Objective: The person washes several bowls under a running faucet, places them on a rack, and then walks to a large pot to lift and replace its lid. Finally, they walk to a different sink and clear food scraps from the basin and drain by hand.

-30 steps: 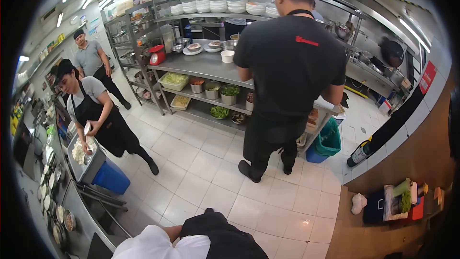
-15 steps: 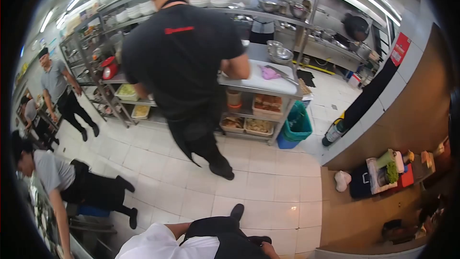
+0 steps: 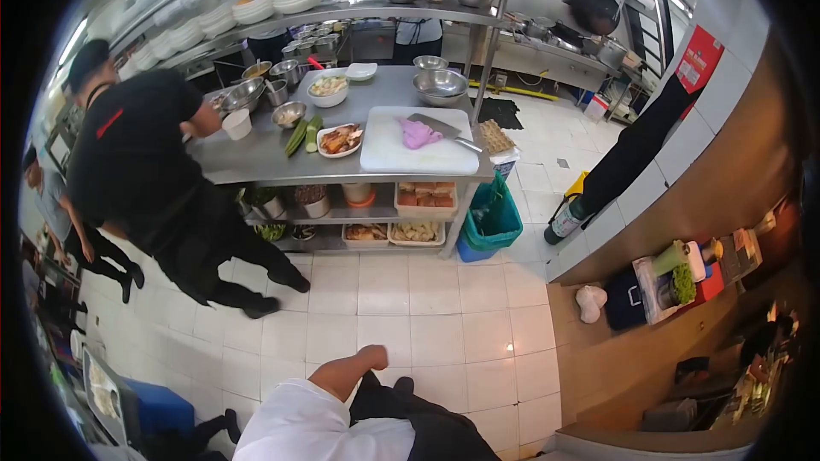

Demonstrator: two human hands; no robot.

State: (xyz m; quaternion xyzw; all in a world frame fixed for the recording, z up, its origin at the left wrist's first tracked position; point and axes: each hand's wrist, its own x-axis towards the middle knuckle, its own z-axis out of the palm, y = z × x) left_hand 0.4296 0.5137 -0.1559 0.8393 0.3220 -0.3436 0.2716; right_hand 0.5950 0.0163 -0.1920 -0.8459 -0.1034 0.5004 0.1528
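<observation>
My left hand (image 3: 373, 358) is at the bottom centre, held out before my white sleeve (image 3: 299, 410) and black apron. Its fingers look curled in, with nothing visible in them, and it touches nothing. Beyond the tiled floor stands a steel counter (image 3: 256, 154). On it lies a white cutting board (image 3: 389, 154) with a purple item (image 3: 420, 134) and a knife (image 3: 444, 130). Left of the board are a dish of browned food (image 3: 340, 140) and green vegetables (image 3: 305, 135). My right hand is out of frame.
A person in black (image 3: 141, 137) stands at the counter's left, one hand near a white tub (image 3: 237, 125). Others are at the far left and behind the shelf. A lined bin (image 3: 491, 222) stands by the counter's right end, left of an extinguisher (image 3: 565, 220).
The person in black has shifted left, uncovering the counter's dishes and vegetables. My left hand has come into view; my right hand has left it. The view has turned and moved nearer the counter.
</observation>
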